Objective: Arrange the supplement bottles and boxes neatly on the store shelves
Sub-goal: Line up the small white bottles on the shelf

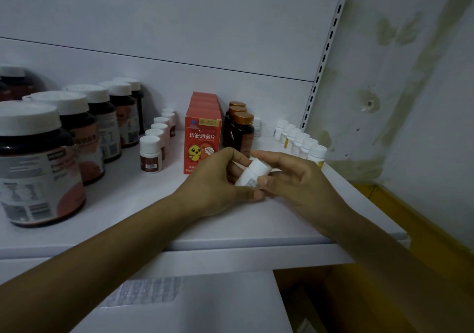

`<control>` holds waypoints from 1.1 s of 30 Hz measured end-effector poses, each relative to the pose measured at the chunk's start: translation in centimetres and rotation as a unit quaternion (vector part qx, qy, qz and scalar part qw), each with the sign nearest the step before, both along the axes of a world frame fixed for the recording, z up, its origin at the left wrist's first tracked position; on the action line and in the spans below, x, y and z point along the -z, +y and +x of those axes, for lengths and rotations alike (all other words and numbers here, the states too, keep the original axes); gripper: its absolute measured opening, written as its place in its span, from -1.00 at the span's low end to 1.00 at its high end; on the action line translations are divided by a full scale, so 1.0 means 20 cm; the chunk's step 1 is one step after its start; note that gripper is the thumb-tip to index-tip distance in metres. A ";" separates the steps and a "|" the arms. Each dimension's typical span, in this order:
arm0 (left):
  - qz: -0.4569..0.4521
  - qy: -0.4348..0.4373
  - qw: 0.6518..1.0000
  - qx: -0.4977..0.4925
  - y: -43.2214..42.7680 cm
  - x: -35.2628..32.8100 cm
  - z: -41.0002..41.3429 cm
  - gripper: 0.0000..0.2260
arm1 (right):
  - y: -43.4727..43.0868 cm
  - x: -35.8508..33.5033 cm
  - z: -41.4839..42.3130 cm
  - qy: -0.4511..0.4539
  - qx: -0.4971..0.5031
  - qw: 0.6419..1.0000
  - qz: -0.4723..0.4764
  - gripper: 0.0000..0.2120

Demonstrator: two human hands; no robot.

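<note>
A: Hands first. Left hand [215, 179], centre of frame: fingers curled round the lower body of a white bottle [254, 171]. Right hand [297, 179]: thumb on the label, fingers curled by the cap end, pinching it. Neither hand is spread.

B: Bottle position?

A: Between both hands, low over the shelf [230, 220] and in front of the stock, tilted, cap toward the upper right. Not standing. Whether it touches the shelf: cannot tell.

B: Material?

A: Smooth cylinder, probably plastic, with a round white cap and a paper label with a barcode. Probably light and slick.

B: Risks?

A: Judgement only.
1. The hold is partly fingertips on a smooth round body. A slip drops it, and a cylinder rolls toward the front edge.
2. The red boxes [202, 138] and the dark bottles with copper caps [241, 130] stand just behind the knuckles. A forward push could tip a tall, narrow cardboard box.
3. The row of small white bottles [300, 140], right of centre, is packed close. Setting this one down crooked could knock its neighbours over.

B: Further out?

A: Left of centre, small brown bottles [154, 148] with white caps stand in a file. At the left edge are big dark jars [38, 163], glossy, with wide white lids. They look heavy and unlikely to shift. The shelf is flat and white, with no front lip visible.
</note>
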State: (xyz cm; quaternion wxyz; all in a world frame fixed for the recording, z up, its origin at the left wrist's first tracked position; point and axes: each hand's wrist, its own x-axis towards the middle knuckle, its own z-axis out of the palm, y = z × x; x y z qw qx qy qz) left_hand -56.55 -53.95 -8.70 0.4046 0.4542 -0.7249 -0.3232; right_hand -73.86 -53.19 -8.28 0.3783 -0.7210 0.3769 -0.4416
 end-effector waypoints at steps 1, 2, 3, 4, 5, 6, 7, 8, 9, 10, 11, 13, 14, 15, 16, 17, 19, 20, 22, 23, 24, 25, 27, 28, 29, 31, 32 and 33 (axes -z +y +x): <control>-0.002 -0.004 1.000 -0.003 0.00 0.00 0.00 -0.58 | 0.00 0.00 0.00 0.009 0.002 1.000 -0.004 -0.60; -0.004 -0.007 1.000 -0.005 0.00 0.00 0.00 -0.59 | 0.00 0.00 0.01 0.015 0.004 1.000 -0.007 -0.61; -0.006 -0.010 1.000 -0.006 0.00 0.00 0.00 -0.60 | 0.00 0.00 0.01 0.019 0.010 1.000 -0.011 -0.61; -0.010 -0.014 1.000 -0.005 0.00 0.00 0.00 -0.61 | -0.01 0.00 0.01 0.025 0.017 0.999 -0.017 -0.61; -0.015 -0.022 1.000 -0.004 0.00 0.01 0.00 -0.61 | -0.02 -0.01 0.00 0.033 0.028 0.999 -0.023 -0.60; -0.022 -0.038 0.999 -0.003 0.00 0.01 0.00 -0.60 | -0.03 -0.01 -0.01 0.055 0.048 0.997 -0.036 -0.60; -0.030 -0.058 0.998 -0.002 0.00 0.01 0.00 -0.59 | -0.05 -0.02 -0.02 0.101 0.081 0.990 -0.062 -0.61; -0.036 -0.075 0.997 -0.002 0.00 0.01 0.00 -0.58 | -0.08 -0.03 -0.04 0.168 0.121 0.974 -0.094 -0.62; -0.038 -0.089 0.995 -0.003 0.00 0.01 0.00 -0.58 | -0.12 -0.04 -0.05 0.234 0.155 0.953 -0.117 -0.62; -0.036 -0.098 0.995 -0.002 0.00 0.01 0.00 -0.59 | -0.16 -0.05 -0.05 0.279 0.176 0.935 -0.129 -0.62; -0.031 -0.102 0.994 0.000 0.00 0.01 0.00 -0.61 | -0.20 -0.06 -0.05 0.304 0.183 0.926 -0.127 -0.62; -0.021 -0.090 0.996 0.004 0.00 0.00 -0.01 -0.66 | -0.29 -0.09 -0.03 0.343 0.192 0.911 -0.121 -0.63; -0.018 -0.079 0.997 0.007 -0.01 0.01 -0.01 -0.70 | -0.35 -0.09 -0.02 0.364 0.199 0.902 -0.123 -0.64; -0.014 -0.069 0.998 0.009 -0.01 0.01 -0.01 -0.73 | -0.40 -0.09 0.00 0.377 0.206 0.894 -0.129 -0.64; -0.012 -0.061 0.998 0.011 -0.01 0.01 -0.01 -0.76 | -0.46 -0.09 0.01 0.382 0.212 0.889 -0.136 -0.65; -0.012 -0.057 0.998 0.014 -0.01 0.01 -0.01 -0.79 | -0.52 -0.08 0.03 0.382 0.223 0.885 -0.141 -0.66; -0.014 -0.051 0.999 0.012 -0.02 0.01 0.00 -0.84 | -0.63 -0.05 0.05 0.382 0.246 0.878 -0.148 -0.69; -0.014 -0.049 0.999 0.009 -0.02 0.02 0.00 -0.86 | -0.67 -0.05 0.06 0.386 0.256 0.874 -0.149 -0.70; -0.012 -0.047 0.999 0.005 -0.03 0.02 0.00 -0.87 | -0.74 -0.05 0.07 0.390 0.267 0.870 -0.142 -0.68; -0.012 -0.045 0.999 0.004 -0.03 0.02 0.00 -0.87 | -0.77 -0.05 0.07 0.388 0.271 0.871 -0.134 -0.65; -0.011 -0.042 0.999 0.004 -0.04 0.02 0.00 -0.87 | -0.80 -0.07 0.07 0.384 0.273 0.874 -0.124 -0.62; -0.010 -0.038 0.999 0.003 -0.04 0.03 0.00 -0.88 | -0.82 -0.08 0.07 0.376 0.273 0.878 -0.115 -0.58; -0.010 -0.028 1.000 0.000 -0.05 0.03 0.00 -0.89 | -0.88 -0.12 0.08 0.357 0.273 0.887 -0.103 -0.53; -0.009 -0.026 1.000 -0.002 -0.05 0.03 0.00 -0.89 | -0.90 -0.13 0.08 0.348 0.272 0.891 -0.102 -0.52; -0.009 -0.024 1.000 -0.005 -0.05 0.03 0.00 -0.90 | -0.92 -0.15 0.08 0.343 0.269 0.894 -0.101 -0.53; -0.010 -0.022 1.000 -0.008 -0.06 0.03 0.00 -0.90 | -0.96 -0.17 0.08 0.349 0.254 0.897 -0.095 -0.57; -0.011 -0.020 1.000 -0.009 -0.06 0.03 0.00 -0.90 | -0.97 -0.17 0.09 0.354 0.243 0.899 -0.088 -0.61; -0.012 -0.019 1.000 -0.010 -0.06 0.03 0.00 -0.91 | -0.99 -0.18 0.09 0.360 0.233 0.900 -0.080 -0.64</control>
